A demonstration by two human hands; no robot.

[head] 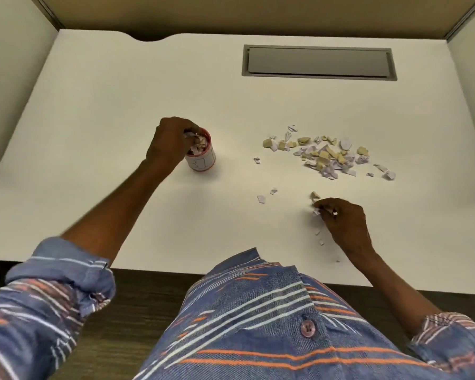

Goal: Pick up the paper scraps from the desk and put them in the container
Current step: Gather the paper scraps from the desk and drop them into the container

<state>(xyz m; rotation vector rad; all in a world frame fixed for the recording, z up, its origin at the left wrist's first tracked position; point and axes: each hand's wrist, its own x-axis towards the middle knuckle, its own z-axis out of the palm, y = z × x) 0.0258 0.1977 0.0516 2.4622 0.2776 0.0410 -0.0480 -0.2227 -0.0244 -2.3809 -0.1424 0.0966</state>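
Dropping a pinch into the red-rimmed container (203,160), your left hand (170,141) curls its fingertips round a few paper scraps at the mouth, while your right hand (343,218) pinches more off the desk (121,105). The container looks nearly full (a heap shows inside), yet the main pile (329,157) and several strays (261,199) are left to clear.

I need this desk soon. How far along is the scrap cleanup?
Partly done. The small white, red-rimmed container holds scraps up to its rim. In hand: the left hand pinches more at its mouth, and the right hand pinches white scraps just over the white desk. Left: the pile of white and tan paper scraps and a few strays nearby.
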